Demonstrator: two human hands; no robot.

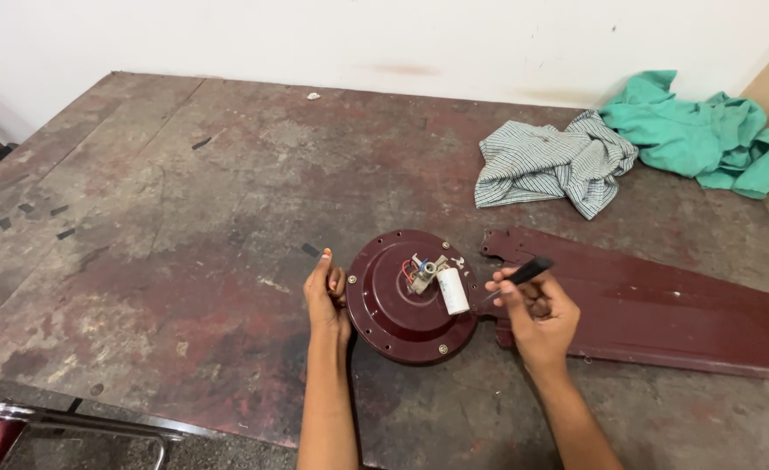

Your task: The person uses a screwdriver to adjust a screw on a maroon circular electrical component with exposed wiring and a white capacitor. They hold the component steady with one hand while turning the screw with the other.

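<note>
A round maroon fan motor housing [397, 313] lies on the worn table [184, 218], with a white cylindrical capacitor [453, 290] and coloured wires on its centre. My left hand [326, 296] rests against the housing's left rim, fingers curled on the edge. My right hand [537, 313] is closed around a black-handled screwdriver [523, 273], its thin shaft pointing left toward the capacitor. Long maroon fan blades [663, 300] stretch rightward from the housing, passing under my right hand.
A striped grey cloth [554, 161] and a green cloth [706, 135] lie crumpled at the table's back right by the white wall. A chair's metal frame with a red seat [19, 426] stands at the near left edge.
</note>
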